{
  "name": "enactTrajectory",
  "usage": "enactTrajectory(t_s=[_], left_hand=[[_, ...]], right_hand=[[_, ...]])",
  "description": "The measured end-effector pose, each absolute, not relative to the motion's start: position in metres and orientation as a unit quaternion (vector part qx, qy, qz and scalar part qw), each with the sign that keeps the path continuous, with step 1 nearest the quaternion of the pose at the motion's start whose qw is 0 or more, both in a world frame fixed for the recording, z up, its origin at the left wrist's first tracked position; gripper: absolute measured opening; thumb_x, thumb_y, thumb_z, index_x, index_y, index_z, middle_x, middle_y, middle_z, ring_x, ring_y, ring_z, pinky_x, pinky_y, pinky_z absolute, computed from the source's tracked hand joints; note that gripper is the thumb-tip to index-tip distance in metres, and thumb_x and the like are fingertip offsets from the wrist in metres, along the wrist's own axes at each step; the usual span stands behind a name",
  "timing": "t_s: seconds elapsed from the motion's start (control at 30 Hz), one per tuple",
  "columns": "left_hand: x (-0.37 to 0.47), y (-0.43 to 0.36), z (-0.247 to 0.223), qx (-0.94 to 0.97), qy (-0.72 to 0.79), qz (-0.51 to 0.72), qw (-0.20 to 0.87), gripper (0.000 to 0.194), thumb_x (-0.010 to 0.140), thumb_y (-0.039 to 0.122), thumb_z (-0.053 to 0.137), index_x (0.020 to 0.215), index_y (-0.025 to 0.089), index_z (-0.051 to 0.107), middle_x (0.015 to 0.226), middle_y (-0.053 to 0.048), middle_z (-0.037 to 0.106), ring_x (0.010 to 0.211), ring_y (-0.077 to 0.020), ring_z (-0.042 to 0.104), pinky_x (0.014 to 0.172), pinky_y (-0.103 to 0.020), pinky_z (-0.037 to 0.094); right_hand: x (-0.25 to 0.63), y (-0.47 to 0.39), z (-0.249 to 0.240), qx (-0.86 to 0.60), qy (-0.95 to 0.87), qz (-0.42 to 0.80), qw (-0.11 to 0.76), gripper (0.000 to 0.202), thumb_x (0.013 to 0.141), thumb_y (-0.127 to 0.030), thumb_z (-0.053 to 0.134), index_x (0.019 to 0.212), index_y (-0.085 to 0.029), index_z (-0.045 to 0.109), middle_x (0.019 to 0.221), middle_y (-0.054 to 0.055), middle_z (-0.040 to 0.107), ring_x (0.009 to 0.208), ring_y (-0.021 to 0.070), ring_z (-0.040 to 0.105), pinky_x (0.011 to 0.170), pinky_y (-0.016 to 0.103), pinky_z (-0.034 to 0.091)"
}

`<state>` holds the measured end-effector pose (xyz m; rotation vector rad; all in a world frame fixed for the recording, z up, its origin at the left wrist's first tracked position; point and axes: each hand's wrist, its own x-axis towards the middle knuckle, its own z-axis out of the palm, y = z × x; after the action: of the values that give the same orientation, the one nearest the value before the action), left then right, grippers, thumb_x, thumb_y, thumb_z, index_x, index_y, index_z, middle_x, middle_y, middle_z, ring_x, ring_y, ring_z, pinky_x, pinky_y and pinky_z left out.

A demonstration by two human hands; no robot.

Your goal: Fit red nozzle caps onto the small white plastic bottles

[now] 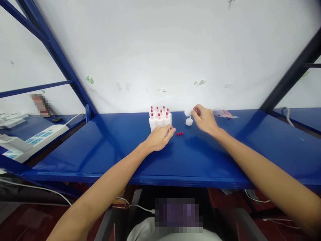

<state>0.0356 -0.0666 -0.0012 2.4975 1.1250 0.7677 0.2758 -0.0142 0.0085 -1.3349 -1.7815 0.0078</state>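
Several white squeeze bottles (159, 122) with red tips stand upright in a tight group near the back of the blue table. Just in front of them is my left hand (160, 138), fingers curled and drawn together; what they hold, if anything, is hidden. My right hand (205, 119) pinches the edge of a white rounded piece (187, 111), whose exact kind is unclear. Below that piece, a small white bottle top with a spout (189, 121) sits on the table. Between my hands lie several small red caps (180, 134).
Behind my right hand lies a clear plastic bag (225, 113) with red bits inside. The blue table (175, 167) backs onto a white wall, with blue frame posts at both sides. A white power strip (40, 139) and cable are on the left.
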Motion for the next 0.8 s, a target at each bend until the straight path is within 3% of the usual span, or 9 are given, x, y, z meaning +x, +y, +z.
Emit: enactTrajectory(t_s=[0.17, 0.37, 0.53, 0.7, 0.8], left_hand=[[0.033, -0.067, -0.001, 0.88, 0.393, 0.244, 0.106, 0.03, 0.094, 0.023, 0.036, 0.106, 0.016, 0.062, 0.081, -0.004, 0.066, 0.074, -0.0194, 0.061, 0.073, -0.032, 0.046], [0.034, -0.064, -0.009, 0.899, 0.342, 0.245, 0.126, 0.034, 0.099, 0.033, 0.038, 0.125, 0.019, 0.052, 0.124, -0.011, 0.063, 0.112, -0.024, 0.06, 0.098, -0.039, 0.046], [0.034, -0.06, -0.012, 0.89, 0.364, 0.247, 0.121, 0.031, 0.099, 0.041, 0.042, 0.114, 0.017, 0.056, 0.107, -0.009, 0.067, 0.093, -0.0227, 0.062, 0.084, -0.036, 0.049], [0.034, -0.06, -0.011, 0.895, 0.352, 0.247, 0.117, 0.028, 0.098, 0.039, 0.046, 0.106, 0.016, 0.057, 0.098, -0.008, 0.067, 0.086, -0.0213, 0.062, 0.078, -0.033, 0.048], [0.034, -0.061, -0.009, 0.9, 0.335, 0.246, 0.134, 0.024, 0.098, 0.035, 0.046, 0.102, 0.016, 0.058, 0.1, -0.009, 0.068, 0.087, -0.0206, 0.062, 0.076, -0.031, 0.048]], right_hand=[[0.291, 0.002, 0.003, -0.608, -0.713, -0.035, 0.346, 0.022, 0.089, -0.032, 0.045, 0.091, -0.018, 0.062, 0.073, 0.008, 0.065, 0.068, 0.0212, 0.056, 0.062, 0.03, 0.034], [0.291, 0.006, -0.002, -0.632, -0.726, -0.008, 0.271, 0.028, 0.092, -0.038, 0.043, 0.096, -0.019, 0.062, 0.072, 0.008, 0.066, 0.068, 0.0217, 0.057, 0.059, 0.03, 0.032], [0.28, -0.016, 0.011, -0.576, -0.762, -0.01, 0.297, 0.025, 0.093, -0.037, 0.043, 0.098, -0.019, 0.061, 0.071, 0.004, 0.065, 0.064, 0.0191, 0.055, 0.06, 0.029, 0.031], [0.251, -0.047, 0.017, -0.38, -0.902, 0.071, 0.191, 0.021, 0.094, -0.029, 0.041, 0.093, -0.019, 0.059, 0.078, 0.003, 0.066, 0.068, 0.0165, 0.056, 0.064, 0.028, 0.032], [0.24, -0.055, 0.013, -0.345, -0.923, 0.054, 0.163, 0.018, 0.095, -0.027, 0.039, 0.091, -0.019, 0.055, 0.081, 0.005, 0.065, 0.068, 0.017, 0.054, 0.062, 0.028, 0.031]])
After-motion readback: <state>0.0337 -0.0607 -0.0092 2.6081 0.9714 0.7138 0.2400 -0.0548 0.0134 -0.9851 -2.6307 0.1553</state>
